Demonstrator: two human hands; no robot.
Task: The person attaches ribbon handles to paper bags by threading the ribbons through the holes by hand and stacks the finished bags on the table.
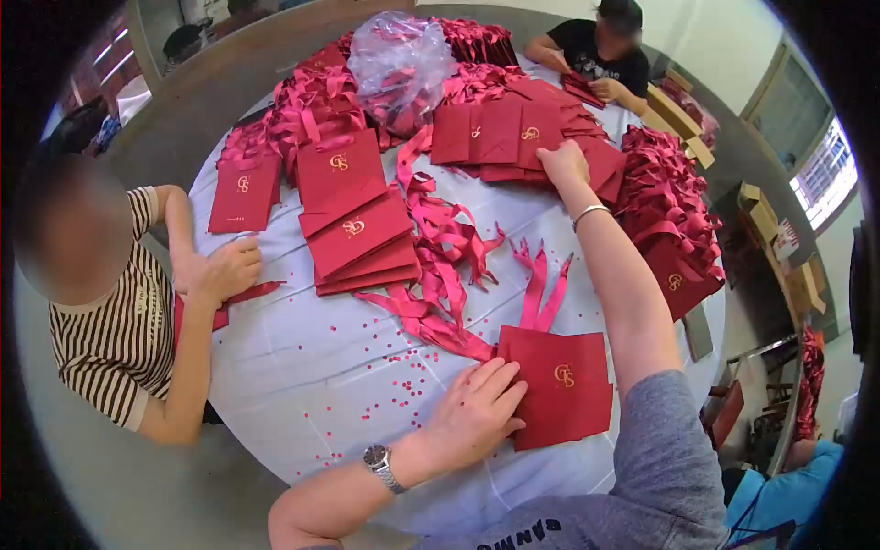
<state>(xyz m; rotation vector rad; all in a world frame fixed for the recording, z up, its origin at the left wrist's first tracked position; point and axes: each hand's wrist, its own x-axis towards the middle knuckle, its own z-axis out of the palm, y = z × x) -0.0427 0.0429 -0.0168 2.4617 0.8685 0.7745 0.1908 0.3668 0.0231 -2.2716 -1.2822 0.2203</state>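
Though flat, bag [561, 399] against left grip [472, 412]

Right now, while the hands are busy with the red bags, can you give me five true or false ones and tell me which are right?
1. The right hand is at a stack of red bags. True.
2. The watch is on the right wrist. False: it is on the left wrist.
3. The red bag beside the left hand has a gold logo. True.
4. The tablecloth is bright green. False: it is pale.
5. Clear plastic lies on the floor. False: it sits on the heap at the table's far side.
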